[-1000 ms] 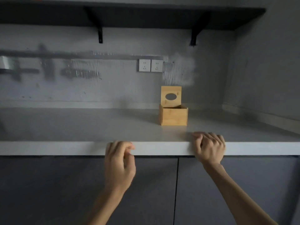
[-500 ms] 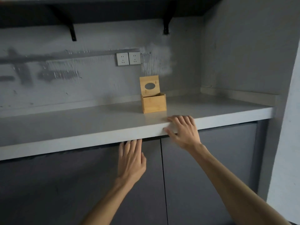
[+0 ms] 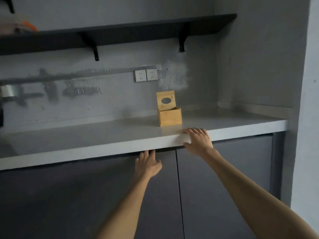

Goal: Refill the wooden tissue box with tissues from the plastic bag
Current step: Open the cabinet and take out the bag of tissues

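The wooden tissue box [image 3: 170,116] stands on the grey counter [image 3: 103,135] near the back wall. Its lid with the oval slot [image 3: 165,100] is tipped up and leans back. I cannot see inside the box. My right hand [image 3: 197,140] lies flat over the counter's front edge, just in front of the box, and holds nothing. My left hand [image 3: 147,163] reaches the top of the left cabinet door [image 3: 86,195], fingertips tucked under the counter's lip. A blurred clear bag with orange [image 3: 22,27] sits on the shelf at the far left.
A dark wall shelf [image 3: 120,33] on brackets runs above the counter. Two white sockets [image 3: 146,75] are on the back wall. A right cabinet door [image 3: 224,178] meets the left one at a seam. A wall closes the alcove on the right.
The view pulled back and tilted up, showing the shelf. My left hand dropped from the counter's edge to the cabinet door's top. My right hand flattened on the edge.
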A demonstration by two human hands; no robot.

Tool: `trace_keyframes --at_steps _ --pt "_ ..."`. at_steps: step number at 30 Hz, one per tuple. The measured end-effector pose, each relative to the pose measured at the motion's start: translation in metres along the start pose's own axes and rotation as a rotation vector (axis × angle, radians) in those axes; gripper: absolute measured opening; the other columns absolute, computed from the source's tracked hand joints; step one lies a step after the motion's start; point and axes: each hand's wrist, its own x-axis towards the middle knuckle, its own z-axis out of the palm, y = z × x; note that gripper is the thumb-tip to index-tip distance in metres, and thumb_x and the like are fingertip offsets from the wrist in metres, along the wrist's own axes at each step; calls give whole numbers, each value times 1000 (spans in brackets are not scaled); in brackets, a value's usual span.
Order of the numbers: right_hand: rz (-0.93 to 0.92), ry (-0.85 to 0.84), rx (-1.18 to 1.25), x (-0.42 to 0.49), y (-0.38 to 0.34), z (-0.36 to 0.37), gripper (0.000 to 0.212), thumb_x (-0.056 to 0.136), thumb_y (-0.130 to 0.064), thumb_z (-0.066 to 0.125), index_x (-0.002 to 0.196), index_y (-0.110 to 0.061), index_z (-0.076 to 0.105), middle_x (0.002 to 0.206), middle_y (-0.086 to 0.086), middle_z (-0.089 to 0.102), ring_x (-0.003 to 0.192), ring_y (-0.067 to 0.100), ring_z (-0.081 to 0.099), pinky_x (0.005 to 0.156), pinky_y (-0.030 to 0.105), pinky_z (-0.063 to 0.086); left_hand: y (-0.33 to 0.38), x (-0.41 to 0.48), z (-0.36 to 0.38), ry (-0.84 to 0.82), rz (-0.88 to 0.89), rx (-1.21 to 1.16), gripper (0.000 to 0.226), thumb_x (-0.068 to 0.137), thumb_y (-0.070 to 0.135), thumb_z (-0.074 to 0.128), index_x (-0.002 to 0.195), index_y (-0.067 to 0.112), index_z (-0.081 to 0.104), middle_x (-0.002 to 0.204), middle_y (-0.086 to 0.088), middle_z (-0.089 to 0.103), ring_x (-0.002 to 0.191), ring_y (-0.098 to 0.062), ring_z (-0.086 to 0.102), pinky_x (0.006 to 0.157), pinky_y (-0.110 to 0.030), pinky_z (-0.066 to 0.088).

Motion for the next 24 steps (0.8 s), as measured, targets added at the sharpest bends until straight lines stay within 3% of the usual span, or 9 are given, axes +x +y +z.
trace_keyframes --at_steps 5,8,12,16,18,19,21,22,24 --pt "-19 38 15 -1 0 1 57 87 -43 64 140 -28 49 144 -7 52 137 15 41 117 32 24 -1 -4 -15 -84 32 -45 62 91 41 48 147 27 27 153 -3 24 142 -25 19 107 -47 33" --pt "-10 48 65 -1 2 -1 56 86 -41 68 137 -27 53 143 -5 54 136 17 44 116 33 25 4 -26 -29 -119 -3 -125 52 93 55 40 137 29 37 143 -2 32 140 -22 18 101 -48 38" --pt "-12 80 117 -3 4 1 54 84 -38 71 135 -25 57 140 -2 57 133 21 47 115 35 27 -8 -90 -38 -5 -42 -307 41 92 66 25 96 33 49 116 9 46 125 -16 29 96 -52 38" --pt "-37 120 104 -5 9 10 52 86 -39 68 135 -25 55 138 1 58 130 25 47 116 38 27 -32 -140 -52 125 -120 -408 31 97 47 43 81 21 52 93 5 42 118 -19 32 89 -37 42" --pt "-45 151 79 -7 6 17 51 88 -39 65 136 -24 53 138 3 57 132 26 45 118 41 24 -48 -153 -63 125 -206 -433 8 95 23 51 91 18 56 106 1 39 125 -22 28 88 -29 32" --pt "-39 172 63 -9 4 20 51 90 -38 63 136 -22 52 138 4 56 133 27 43 120 42 22 -55 -157 -68 109 -249 -459 18 90 10 50 105 18 56 120 0 33 133 -24 22 92 -27 30" --pt "-9 205 33 -16 -4 25 52 91 -34 61 138 -19 48 139 7 53 137 29 37 121 47 18 -68 -164 -73 45 -322 -523 69 83 -3 45 144 26 31 153 6 0 148 -25 -6 112 -34 25" --pt "12 211 28 -21 -10 26 54 90 -31 61 140 -17 45 141 9 50 139 31 33 121 49 18 -71 -168 -76 1 -359 -526 86 83 -6 43 153 30 10 158 9 -20 149 -24 -18 120 -41 15" --pt "42 190 36 -31 -28 28 63 91 -32 59 146 -11 35 150 13 39 147 35 19 124 51 12 -78 -173 -79 -99 -410 -555 94 87 -3 42 153 34 -15 157 7 -35 149 -24 -22 121 -48 3"
